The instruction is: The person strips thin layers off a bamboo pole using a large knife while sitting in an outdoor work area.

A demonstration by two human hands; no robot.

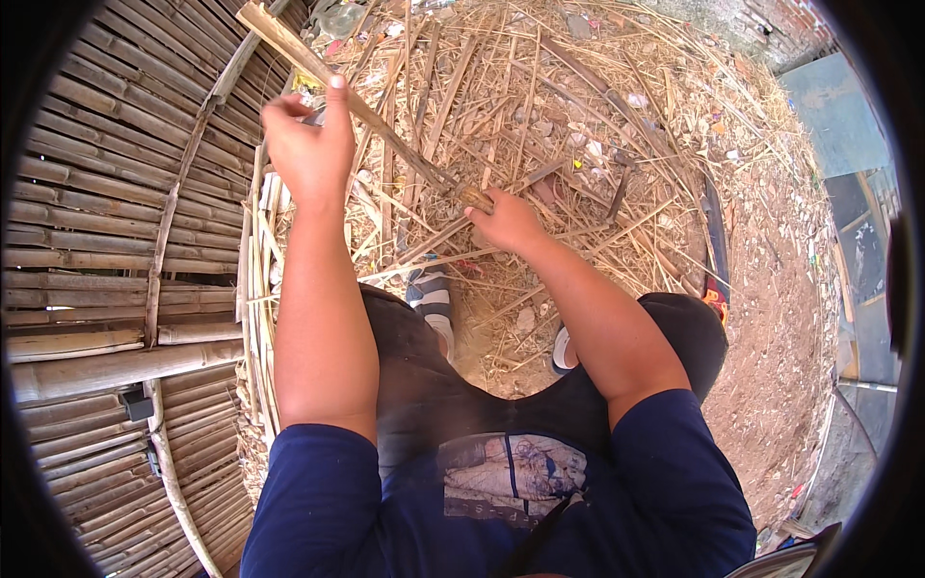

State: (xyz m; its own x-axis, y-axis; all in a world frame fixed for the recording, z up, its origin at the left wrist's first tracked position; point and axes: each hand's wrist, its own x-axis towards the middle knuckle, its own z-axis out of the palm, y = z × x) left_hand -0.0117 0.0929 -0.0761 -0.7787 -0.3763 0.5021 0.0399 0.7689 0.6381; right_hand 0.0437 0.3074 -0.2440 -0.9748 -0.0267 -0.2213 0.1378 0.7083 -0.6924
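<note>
Dry ground (771, 318) strewn with straw and split bamboo scraps (540, 106) spreads out before a seated person in a dark blue shirt, seen from above. Both hands work on one long bamboo strip (385, 120) that runs diagonally across the litter, its far end raised toward the upper left and its near end low at the centre of the scene. At the strip's upper part, the left hand (306, 144) is closed in a fist around it, thumb pressed up along the wood. At the strip's lower end, the right hand (506, 222) is clenched over what appears to be a wooden tool handle (472, 197) meeting the strip; the blade, if any, cannot be made out. Left of the strip stands a woven bamboo panel (106, 241) of horizontal slats, bound by curved ribs. Below the strip, between the person's knees, the striped sandals (432, 294) rest on the dirt. Right of the strip, well apart from it, a long dark blade with a red-orange handle (715, 260) lies on the ground.
</note>
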